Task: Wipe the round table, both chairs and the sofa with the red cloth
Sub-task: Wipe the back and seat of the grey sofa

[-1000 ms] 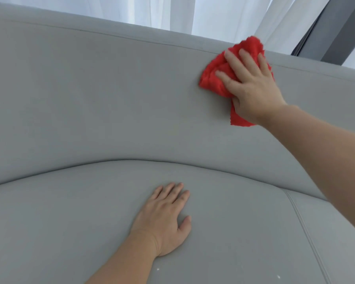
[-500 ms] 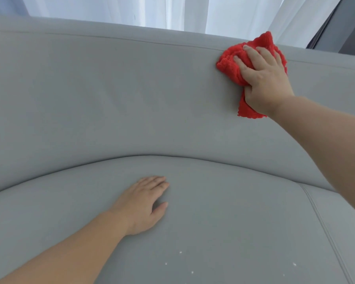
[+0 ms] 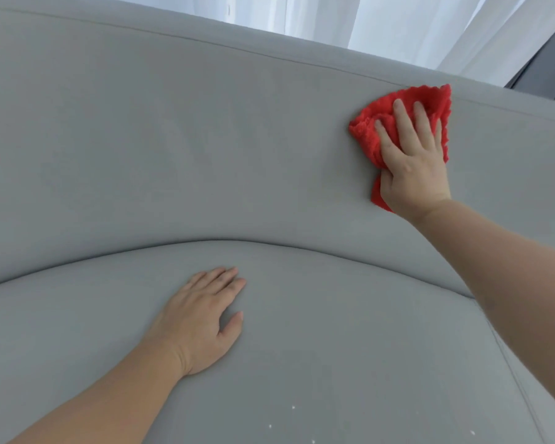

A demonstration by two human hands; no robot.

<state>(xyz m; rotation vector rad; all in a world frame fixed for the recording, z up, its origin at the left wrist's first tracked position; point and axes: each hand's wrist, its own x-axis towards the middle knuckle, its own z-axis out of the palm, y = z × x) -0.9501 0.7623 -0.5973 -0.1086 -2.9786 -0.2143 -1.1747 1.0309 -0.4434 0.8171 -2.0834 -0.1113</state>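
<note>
Grey sofa (image 3: 205, 139) filling the view, white curtain (image 3: 398, 24) behind, my right hand (image 3: 410, 165) pressing the red cloth (image 3: 366, 139) with straight fingers against the upper backrest, my left hand (image 3: 202, 318) resting flat and relaxed on the seat cushion (image 3: 334, 331), white specks (image 3: 293, 407) nearby, possibly crumbs

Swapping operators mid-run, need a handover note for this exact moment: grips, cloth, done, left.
Left grip: flat, fingers straight, rests on the seat cushion, holds nothing.
Right grip: fingers straight, presses the red cloth against the sofa backrest, high up near its top edge, right side.
Done: table and chairs are out of view, cannot tell. Sofa wipe is underway.
Left: probably the seat cushion; white specks lie near its front.
</note>
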